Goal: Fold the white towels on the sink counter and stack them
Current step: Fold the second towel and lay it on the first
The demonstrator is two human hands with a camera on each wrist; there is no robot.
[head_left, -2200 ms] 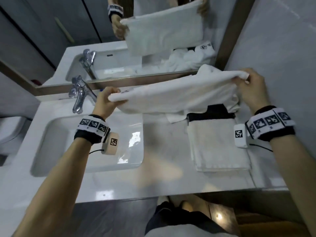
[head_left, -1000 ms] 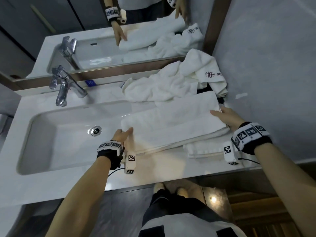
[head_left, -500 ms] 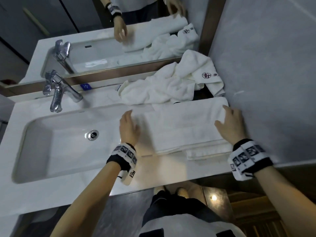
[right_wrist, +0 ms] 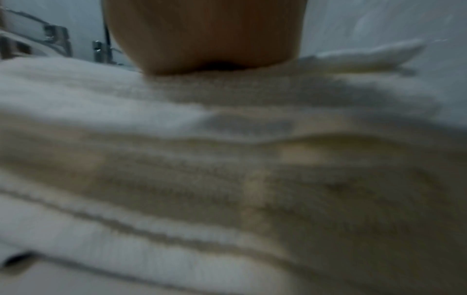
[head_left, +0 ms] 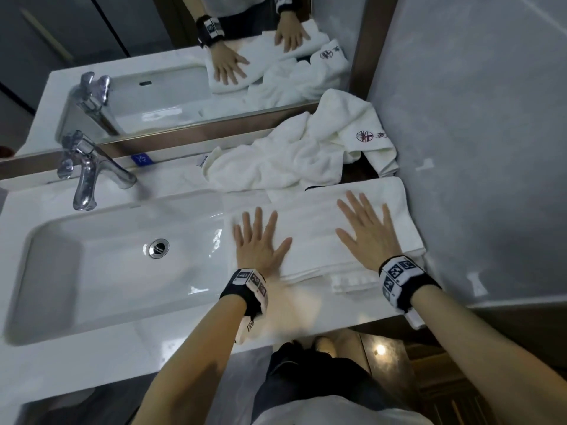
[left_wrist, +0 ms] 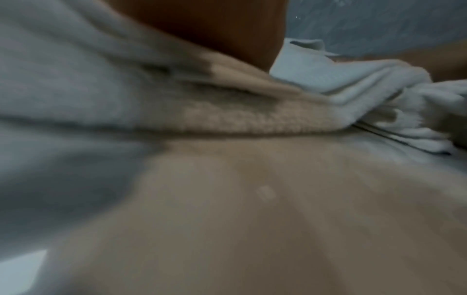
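A long folded white towel [head_left: 313, 231] lies flat on the sink counter [head_left: 306, 314] right of the basin, over a smaller folded towel [head_left: 352, 283] whose front edge peeks out. My left hand [head_left: 257, 237] presses flat on its left end, fingers spread. On the right end my right hand [head_left: 365, 228] lies flat too. Behind, a heap of crumpled white towels [head_left: 291, 157] with a red logo sits against the mirror. Both wrist views are blurred: towel folds [left_wrist: 252, 117], towel edge [right_wrist: 227, 159] under the palm.
The white basin [head_left: 116, 265] with its drain lies to the left, a chrome tap [head_left: 89, 170] behind it. A mirror [head_left: 184, 56] runs along the back, a grey wall [head_left: 475, 148] bounds the counter's right side. The counter's front edge is close to my wrists.
The towel, held up in the air before, was laid down on the counter over the folded one. Both hands let go of its ends and now press flat on top.
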